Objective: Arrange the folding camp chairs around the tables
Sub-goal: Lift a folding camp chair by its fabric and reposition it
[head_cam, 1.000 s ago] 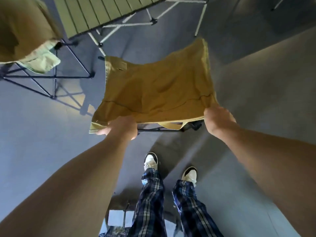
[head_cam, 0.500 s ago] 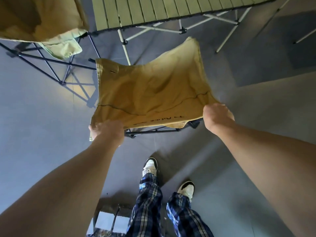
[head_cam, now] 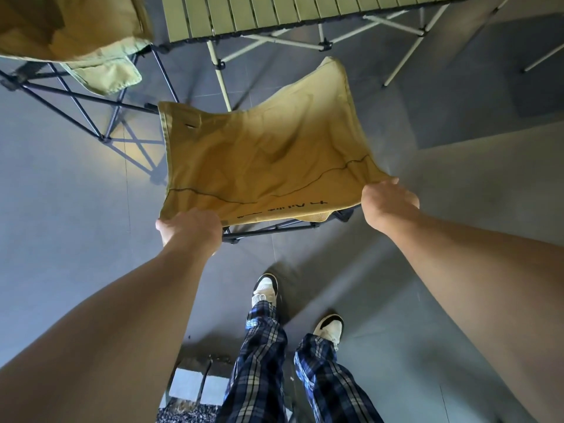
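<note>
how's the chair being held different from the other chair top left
The held chair is gripped at its near edge by the left hand and right hand; the other chair is untouched. The held chair is mustard tan, facing the slatted table; the other looks paler, beside the table's corner. Both have dark folding frames.

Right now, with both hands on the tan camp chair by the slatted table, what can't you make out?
Head view only:
- Tan chair: its frame and feet are mostly hidden under its own fabric.
- Left hand and right hand: fingertips are tucked under the fabric edge.
- Slatted table: its top is cut off by the upper edge.
- Second chair: cropped at the top-left corner.
- Printed lettering on the fabric is too small to read.
</note>
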Action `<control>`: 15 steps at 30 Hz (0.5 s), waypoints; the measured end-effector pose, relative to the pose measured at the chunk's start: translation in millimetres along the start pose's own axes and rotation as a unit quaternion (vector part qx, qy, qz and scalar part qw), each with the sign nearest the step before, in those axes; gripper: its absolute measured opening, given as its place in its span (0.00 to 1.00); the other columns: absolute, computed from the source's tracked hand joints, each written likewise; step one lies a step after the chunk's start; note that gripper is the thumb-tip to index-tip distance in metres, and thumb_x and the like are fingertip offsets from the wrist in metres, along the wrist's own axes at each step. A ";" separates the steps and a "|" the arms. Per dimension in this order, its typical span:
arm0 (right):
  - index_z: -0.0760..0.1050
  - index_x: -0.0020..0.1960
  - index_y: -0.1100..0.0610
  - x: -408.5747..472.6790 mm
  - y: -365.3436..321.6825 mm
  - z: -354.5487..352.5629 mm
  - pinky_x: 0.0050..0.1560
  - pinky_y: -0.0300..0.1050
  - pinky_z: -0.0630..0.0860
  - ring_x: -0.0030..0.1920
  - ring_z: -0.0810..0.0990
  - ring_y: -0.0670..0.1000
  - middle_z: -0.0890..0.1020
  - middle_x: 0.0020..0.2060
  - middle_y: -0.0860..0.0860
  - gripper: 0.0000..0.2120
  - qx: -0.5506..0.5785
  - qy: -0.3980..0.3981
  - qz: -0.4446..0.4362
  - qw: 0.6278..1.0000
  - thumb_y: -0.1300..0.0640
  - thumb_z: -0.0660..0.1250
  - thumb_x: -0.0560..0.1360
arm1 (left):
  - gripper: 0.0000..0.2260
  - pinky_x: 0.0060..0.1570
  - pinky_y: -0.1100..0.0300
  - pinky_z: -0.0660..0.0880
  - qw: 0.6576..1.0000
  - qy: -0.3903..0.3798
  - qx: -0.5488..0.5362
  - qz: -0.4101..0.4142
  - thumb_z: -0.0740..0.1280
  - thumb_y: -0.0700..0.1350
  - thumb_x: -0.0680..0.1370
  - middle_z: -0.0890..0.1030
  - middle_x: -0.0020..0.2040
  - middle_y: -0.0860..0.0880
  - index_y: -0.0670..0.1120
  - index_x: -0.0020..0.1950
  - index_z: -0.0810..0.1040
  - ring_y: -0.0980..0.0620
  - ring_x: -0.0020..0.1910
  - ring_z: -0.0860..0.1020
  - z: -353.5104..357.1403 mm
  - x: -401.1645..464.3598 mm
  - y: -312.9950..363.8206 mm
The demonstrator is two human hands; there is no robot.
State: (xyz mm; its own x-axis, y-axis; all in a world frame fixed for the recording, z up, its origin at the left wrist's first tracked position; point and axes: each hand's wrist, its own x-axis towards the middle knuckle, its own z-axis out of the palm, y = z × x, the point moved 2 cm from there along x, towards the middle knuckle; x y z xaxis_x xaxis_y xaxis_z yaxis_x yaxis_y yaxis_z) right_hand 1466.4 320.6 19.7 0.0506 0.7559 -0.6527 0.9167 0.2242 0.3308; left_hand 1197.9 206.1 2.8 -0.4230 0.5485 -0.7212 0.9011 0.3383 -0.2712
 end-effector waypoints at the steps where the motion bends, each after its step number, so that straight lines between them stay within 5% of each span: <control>1: 0.69 0.70 0.61 -1.8 0.5 0.4 0.53 0.55 0.75 0.62 0.74 0.65 0.62 0.71 0.67 0.24 0.004 -0.003 0.005 1.000 0.69 0.62 0.75 | 0.03 0.67 0.42 0.64 1.000 -0.011 -0.011 -0.002 0.64 0.38 0.77 0.72 0.44 0.46 0.46 0.44 0.72 0.39 0.59 0.74 0.7 1.9 0.6; 9: 0.70 0.68 0.61 -19.1 3.8 -1.0 0.45 0.53 0.71 0.59 0.76 0.63 0.66 0.67 0.62 0.23 0.039 -0.006 -0.015 0.999 0.69 0.61 0.74 | 0.10 0.61 0.45 0.71 0.993 -0.030 -0.076 0.081 0.64 0.49 0.76 0.75 0.44 0.48 0.50 0.56 0.77 0.43 0.48 0.73 -11.8 9.9 27.5; 11: 0.73 0.65 0.59 -27.3 5.8 -2.9 0.42 0.52 0.71 0.56 0.77 0.62 0.69 0.64 0.60 0.19 0.073 0.003 -0.033 0.997 0.67 0.61 0.74 | 0.12 0.52 0.51 0.76 0.987 -0.038 -0.080 0.132 0.64 0.51 0.77 0.78 0.43 0.47 0.48 0.55 0.80 0.44 0.46 0.77 -27.7 1.2 42.2; 13: 0.74 0.62 0.57 -38.7 13.4 -8.1 0.42 0.51 0.71 0.55 0.77 0.61 0.73 0.61 0.58 0.16 0.124 0.008 -0.040 0.991 0.64 0.61 0.75 | 0.12 0.43 0.57 0.74 0.981 -0.034 -0.071 0.178 0.62 0.49 0.79 0.81 0.48 0.46 0.46 0.56 0.81 0.46 0.45 0.78 -51.2 -13.8 59.8; 15: 0.74 0.63 0.55 -56.4 32.1 -17.9 0.44 0.49 0.70 0.57 0.77 0.60 0.76 0.59 0.56 0.16 0.176 0.014 -0.034 0.984 0.61 0.61 0.76 | 0.14 0.46 0.57 0.73 0.974 -0.021 -0.060 0.217 0.60 0.48 0.81 0.81 0.55 0.46 0.44 0.61 0.80 0.46 0.50 0.77 -79.4 -34.4 84.6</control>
State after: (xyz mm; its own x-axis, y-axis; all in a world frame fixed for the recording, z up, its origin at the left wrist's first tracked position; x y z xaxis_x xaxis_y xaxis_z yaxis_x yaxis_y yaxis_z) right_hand 1485.9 296.1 79.3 -0.0214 0.7650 -0.6436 0.9983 0.0515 0.0280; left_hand 1281.1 276.5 55.3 0.0016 0.6294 -0.7771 0.9754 0.1702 0.1399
